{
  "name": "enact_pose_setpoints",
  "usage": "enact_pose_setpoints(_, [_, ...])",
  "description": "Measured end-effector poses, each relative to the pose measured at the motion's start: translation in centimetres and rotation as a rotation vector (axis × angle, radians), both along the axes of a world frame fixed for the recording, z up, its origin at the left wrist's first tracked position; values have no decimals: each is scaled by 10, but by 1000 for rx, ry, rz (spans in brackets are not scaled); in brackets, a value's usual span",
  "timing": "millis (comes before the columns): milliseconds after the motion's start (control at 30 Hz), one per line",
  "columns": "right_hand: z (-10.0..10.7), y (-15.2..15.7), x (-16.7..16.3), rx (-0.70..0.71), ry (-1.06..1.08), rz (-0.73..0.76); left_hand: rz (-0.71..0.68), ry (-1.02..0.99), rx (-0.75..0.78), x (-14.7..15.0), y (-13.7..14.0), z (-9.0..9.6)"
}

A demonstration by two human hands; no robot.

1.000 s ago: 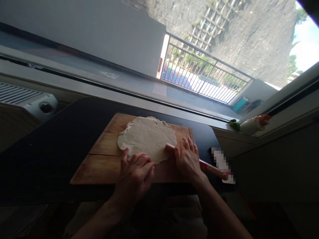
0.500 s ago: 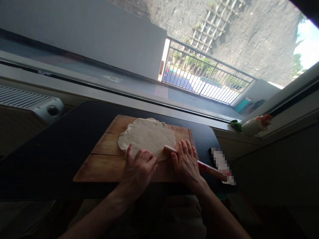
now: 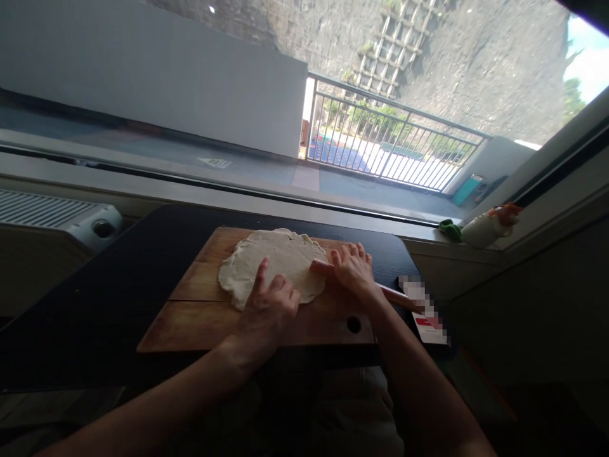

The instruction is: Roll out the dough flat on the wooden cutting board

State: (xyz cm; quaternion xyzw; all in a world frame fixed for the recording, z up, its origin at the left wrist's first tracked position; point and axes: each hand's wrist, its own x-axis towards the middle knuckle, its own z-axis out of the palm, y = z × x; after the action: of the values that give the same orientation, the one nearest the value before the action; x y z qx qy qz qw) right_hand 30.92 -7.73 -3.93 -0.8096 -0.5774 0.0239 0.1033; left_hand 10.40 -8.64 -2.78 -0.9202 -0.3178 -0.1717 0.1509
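A flat, roughly round sheet of dough (image 3: 266, 260) with an uneven edge lies on a wooden cutting board (image 3: 190, 324). My left hand (image 3: 271, 304) rests over the near edge of the dough, index finger stretched out and the other fingers bent; their tips are partly hidden. Under the palm of my right hand (image 3: 354, 270) runs a wooden rolling pin (image 3: 323, 268), its left end on the dough's right edge and its other end past the board's right side. The fingers of that hand are stretched out flat beyond the pin, not wrapped around it.
The board is on a dark table (image 3: 118, 285) below a large window. A phone-like object (image 3: 431, 327), partly blurred out, lies at the table's right. A white heater (image 3: 61, 219) stands left. A white figurine (image 3: 490, 227) and a green item (image 3: 450, 230) sit on the sill.
My right hand has pushed forward, rolling the pin away from me and uncovering the board's round hole. My left hand has shifted slightly forward over the dough. The view has tilted a little.
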Motion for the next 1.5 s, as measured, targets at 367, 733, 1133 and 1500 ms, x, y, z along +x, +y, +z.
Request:
enact_pose_setpoints(367, [2, 6, 2, 28, -39, 20, -57, -107, 15, -6, 23, -20])
enact_pose_setpoints(733, [0, -1, -5, 56, -80, 42, -50, -117, 4, 4, 16, -14])
enact_pose_setpoints(1133, [-4, -2, -6, 93, -114, 79, 35, -83, -6, 0, 7, -13])
enact_pose_setpoints(1500, [5, 1, -20, 83, -91, 157, -163, -99, -55, -40, 8, -12])
